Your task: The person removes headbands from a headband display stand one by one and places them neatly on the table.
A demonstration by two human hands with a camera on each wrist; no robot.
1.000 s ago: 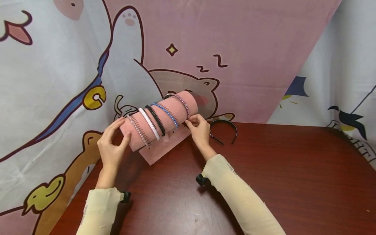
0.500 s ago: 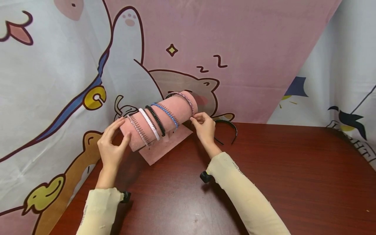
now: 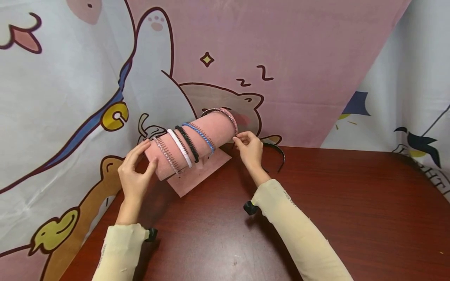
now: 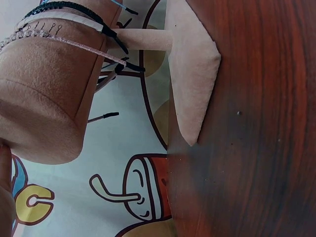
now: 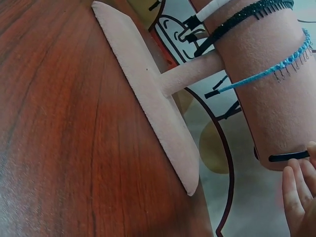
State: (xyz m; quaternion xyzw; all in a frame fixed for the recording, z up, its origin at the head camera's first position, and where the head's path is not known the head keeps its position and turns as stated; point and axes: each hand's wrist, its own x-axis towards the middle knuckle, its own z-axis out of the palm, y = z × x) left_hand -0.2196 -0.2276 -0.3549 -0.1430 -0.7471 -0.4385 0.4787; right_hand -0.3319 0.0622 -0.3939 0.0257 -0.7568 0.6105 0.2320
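Observation:
A pink velvet headband stand (image 3: 220,127), a horizontal roll on a post and flat base, stands at the back of the table. My left hand (image 3: 135,171) grips its left end between thumb and fingers. My right hand (image 3: 251,151) pinches the front tip of a pink glittery headband (image 3: 232,118), which arches over the roll's right end. In the right wrist view that headband's dark tip (image 5: 289,156) lies by the fingertips. Also round the roll sit a blue headband (image 3: 201,134), a black one (image 3: 188,142), a white one (image 3: 179,147) and a pale beaded one (image 3: 166,155).
A dark headband (image 3: 282,155) lies on the brown table (image 3: 334,203) just right of my right hand, which partly covers it. The stand's pink base (image 3: 186,189) rests beneath the roll. Behind rises a printed cartoon cloth (image 3: 299,78).
My right hand has shifted right, sliding the pink glittery headband along the roll to its right end. It now covers more of the dark headband. My left hand has stayed put.

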